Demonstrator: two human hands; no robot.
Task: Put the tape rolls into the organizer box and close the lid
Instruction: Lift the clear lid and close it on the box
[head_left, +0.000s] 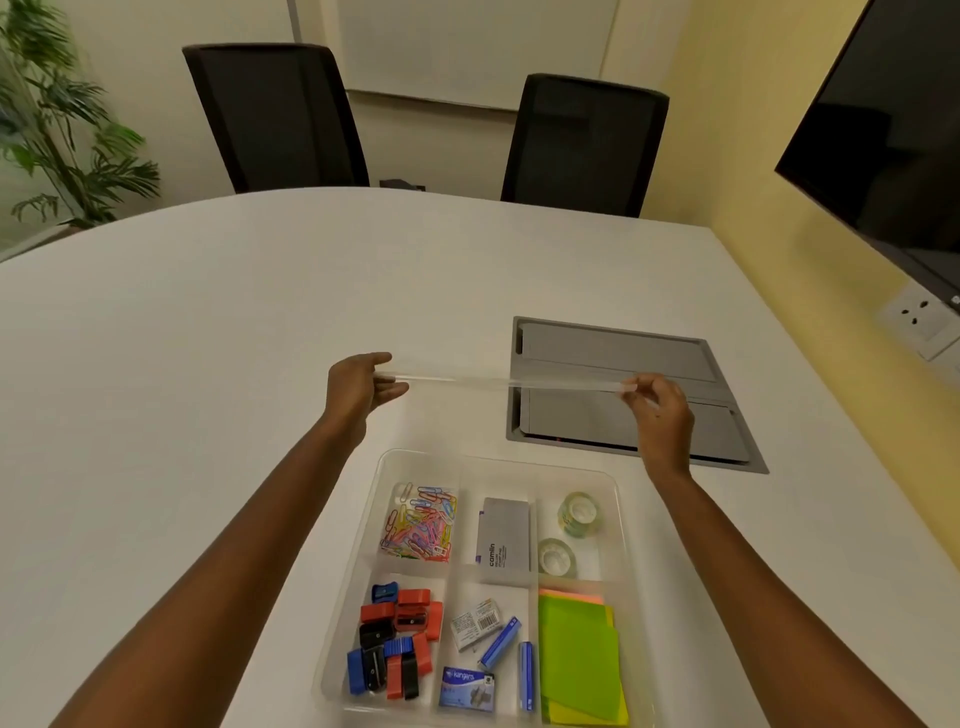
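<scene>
Both hands hold the clear plastic lid (511, 383) edge-on above the white table (208, 338): my left hand (358, 387) pinches its left end, my right hand (660, 410) its right. Near me lies the open translucent organizer box (618, 499); two clear tape rolls (569, 530) sit in its far right compartment. Beside them, a grey box reads "camlin" (503, 535); a blue one reads "kangaro" (466, 687).

A single wide-angle view from the person's head looks forward and down across a white table (208, 338). Both forearms reach in from the bottom edge. The box (615, 499) sits close, at lower centre. Two chairs (275, 114) and the wall fill the top; straight lines bow near the frame's edges.
</scene>
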